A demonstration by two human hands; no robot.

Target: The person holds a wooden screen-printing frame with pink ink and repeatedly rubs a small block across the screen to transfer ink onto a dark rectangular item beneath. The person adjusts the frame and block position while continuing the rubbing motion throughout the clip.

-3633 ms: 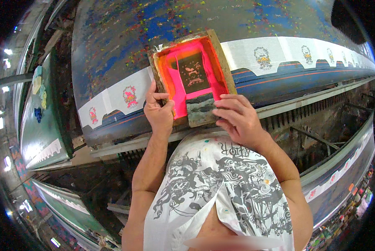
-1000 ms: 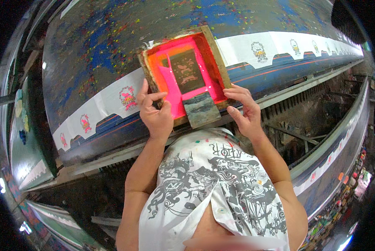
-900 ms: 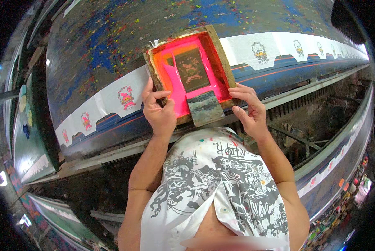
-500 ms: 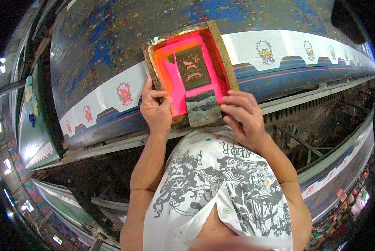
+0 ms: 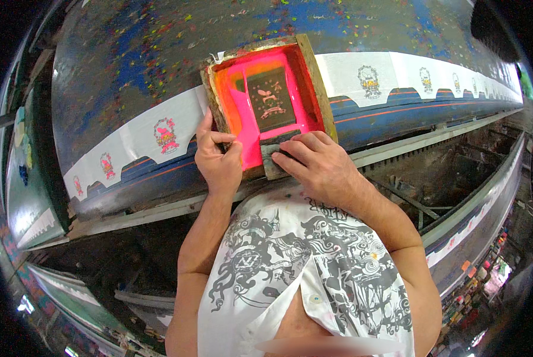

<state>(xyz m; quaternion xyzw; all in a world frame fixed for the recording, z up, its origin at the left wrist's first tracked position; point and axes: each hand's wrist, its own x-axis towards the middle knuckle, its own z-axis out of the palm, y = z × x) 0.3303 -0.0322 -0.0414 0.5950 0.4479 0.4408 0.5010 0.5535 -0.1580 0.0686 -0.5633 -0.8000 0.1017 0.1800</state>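
Wooden frame point(image 5: 317, 89): on the table point(image 5: 225, 24), set across the white strip point(image 5: 186, 108); its sides run slightly aslant, and whether its underside lies flat cannot be seen.
Dark panel point(image 5: 270, 98): in the middle of the frame, marked with a small pale design, bordered by pink.
Pink ink point(image 5: 250, 143): wet and glossy at the near left and along the right, shading to orange on the far left.
Grey block point(image 5: 269, 159): flat, at the near end inside the frame, overlapping the near rail.
Left hand point(image 5: 219, 162): pinching the near left corner of the frame, 1 finger stretched along the outer side.
Right hand point(image 5: 321, 159): fingers bent over the block and gripping it, covering most of its right part; the underside of that grip is hidden.
Prints: left of the frame, 3 show pink; to the right, the nearest print point(image 5: 369, 81) shows grey and yellow, with no pink to be seen.
Step in hand: by judgement, handling the block at the near end of the ink while the left hand steadies the frame.
Next move: would seem to call for a firm, level hold on the block, even pressure against the panel, and a left hand that lets the frame neither slide nor lift off the strip.
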